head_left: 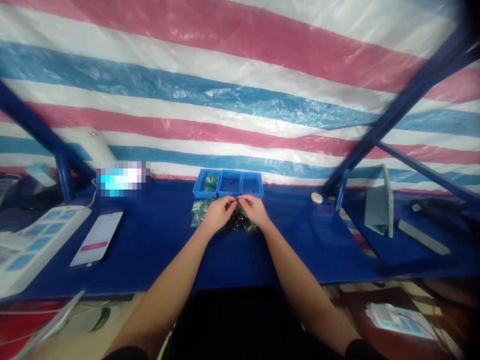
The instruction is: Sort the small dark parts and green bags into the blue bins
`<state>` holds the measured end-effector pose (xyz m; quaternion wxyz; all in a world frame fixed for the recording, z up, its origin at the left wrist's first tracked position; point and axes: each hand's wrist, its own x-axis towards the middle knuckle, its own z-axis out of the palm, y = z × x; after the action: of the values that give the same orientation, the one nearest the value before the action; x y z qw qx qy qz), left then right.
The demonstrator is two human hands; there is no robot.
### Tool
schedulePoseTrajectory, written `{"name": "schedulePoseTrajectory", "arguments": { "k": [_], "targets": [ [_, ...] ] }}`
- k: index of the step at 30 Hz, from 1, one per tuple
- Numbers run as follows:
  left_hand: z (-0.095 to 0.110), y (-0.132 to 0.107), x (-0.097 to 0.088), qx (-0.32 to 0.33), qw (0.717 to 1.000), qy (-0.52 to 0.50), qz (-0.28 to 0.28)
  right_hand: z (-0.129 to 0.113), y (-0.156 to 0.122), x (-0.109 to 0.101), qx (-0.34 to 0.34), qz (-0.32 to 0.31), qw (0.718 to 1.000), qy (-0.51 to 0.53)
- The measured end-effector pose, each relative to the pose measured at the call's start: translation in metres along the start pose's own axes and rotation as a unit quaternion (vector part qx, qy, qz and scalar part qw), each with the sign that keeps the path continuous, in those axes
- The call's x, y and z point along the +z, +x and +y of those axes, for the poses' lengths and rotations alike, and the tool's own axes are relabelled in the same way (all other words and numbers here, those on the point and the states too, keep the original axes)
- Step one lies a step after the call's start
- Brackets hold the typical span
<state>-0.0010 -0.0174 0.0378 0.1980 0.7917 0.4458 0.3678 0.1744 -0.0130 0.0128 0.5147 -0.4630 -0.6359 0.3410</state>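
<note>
My left hand [218, 212] and my right hand [254, 209] meet fingertip to fingertip over the blue table [165, 240], just in front of three small blue bins [228, 184]. Both hands are closed in a pinch, and what they pinch is too small to make out. Under and beside my hands lies a pile of small clear bags with green parts [200, 207]. The left bin holds green parts, while the middle one holds a few dark bits.
A phone [98, 238] with a lit screen lies at the left, beside a white power strip [33, 240]. A folded grey stand [380, 202] and a flat grey bar [423, 237] sit at the right. Blue frame bars [393, 115] slant overhead. A striped tarp backs the table.
</note>
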Motion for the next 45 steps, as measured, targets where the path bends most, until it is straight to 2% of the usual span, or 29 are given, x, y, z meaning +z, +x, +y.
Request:
{"name": "schedulePoseTrajectory", "arguments": {
  "k": [4,10,17,25,35,45],
  "targets": [
    [-0.003,-0.009,-0.005,-0.001,1.0,0.02,0.015,-0.002,-0.002,0.004,-0.015,0.0,1.0,0.019],
    [-0.009,-0.007,-0.006,0.024,0.999,-0.005,0.022,-0.013,-0.007,0.007,-0.034,0.025,0.999,0.014],
    [-0.016,-0.006,-0.003,-0.019,0.998,0.001,0.065,-0.014,-0.007,0.008,-0.042,0.04,0.998,-0.004],
    [-0.014,-0.007,-0.001,-0.013,0.999,-0.005,0.045,-0.008,-0.006,0.009,-0.03,0.039,0.999,-0.006],
    [-0.015,-0.008,-0.002,-0.02,0.999,0.0,0.028,-0.008,-0.008,0.011,-0.054,0.04,0.997,-0.026],
    [-0.013,-0.009,-0.002,-0.022,0.999,-0.02,0.038,-0.009,-0.009,0.012,-0.056,0.045,0.997,-0.033]
  ]
}}
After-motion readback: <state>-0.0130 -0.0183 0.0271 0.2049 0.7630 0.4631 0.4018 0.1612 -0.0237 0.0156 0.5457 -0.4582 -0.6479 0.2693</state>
